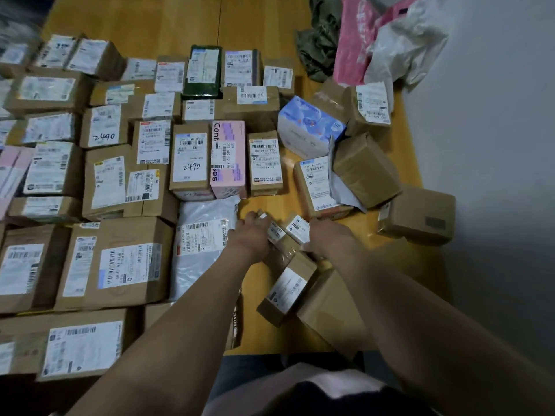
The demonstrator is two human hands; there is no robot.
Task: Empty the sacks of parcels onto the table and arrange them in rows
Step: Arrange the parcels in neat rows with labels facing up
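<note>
Many labelled cardboard parcels lie in rows over the left and middle of the wooden table (264, 22). A pink box (228, 159) and a grey poly mailer (201, 247) sit among them. My left hand (250, 234) and my right hand (329, 237) both grip a small taped cardboard parcel (285, 235) near the front of the table, one hand on each side. A long narrow box (286, 291) lies just below it, touching my right hand. A flat brown box (326, 310) lies under my right forearm.
Unsorted parcels sit at the right: a blue-and-white box (309, 127), a tilted brown box (365, 169), and a brown box (419, 216) overhanging the table edge. Emptied sacks, pink (354, 40), white (402, 46) and olive (321, 40), are heaped at the back right. A grey wall runs along the right.
</note>
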